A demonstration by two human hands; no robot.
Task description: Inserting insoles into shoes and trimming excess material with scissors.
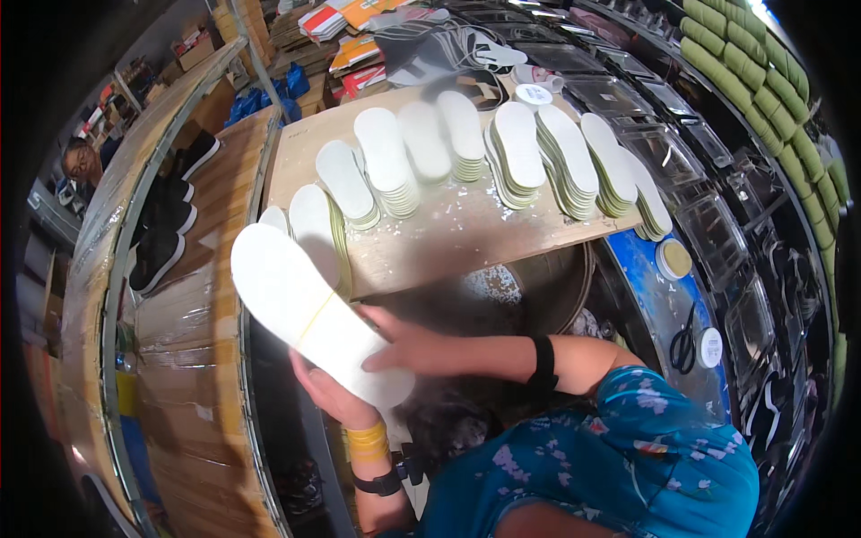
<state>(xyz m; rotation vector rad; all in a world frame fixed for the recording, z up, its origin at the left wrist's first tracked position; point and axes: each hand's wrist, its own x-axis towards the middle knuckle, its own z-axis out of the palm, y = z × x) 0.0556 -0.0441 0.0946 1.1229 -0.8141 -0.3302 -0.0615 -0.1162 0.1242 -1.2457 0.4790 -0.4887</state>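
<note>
White insole point(309, 314) resting on cupped left hand point(327, 394), right hand point(404, 345) fingers pressed flat on top

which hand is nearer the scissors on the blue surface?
Right, by a modest margin. The right hand lies on the white insole, well to the left of the scissors. The left hand holds the insole from beneath, further left still.

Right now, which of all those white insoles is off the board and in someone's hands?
The large white insole at lower left, with a thin yellow band across it, held between both hands; every other one sits stacked on the wooden board.
</note>
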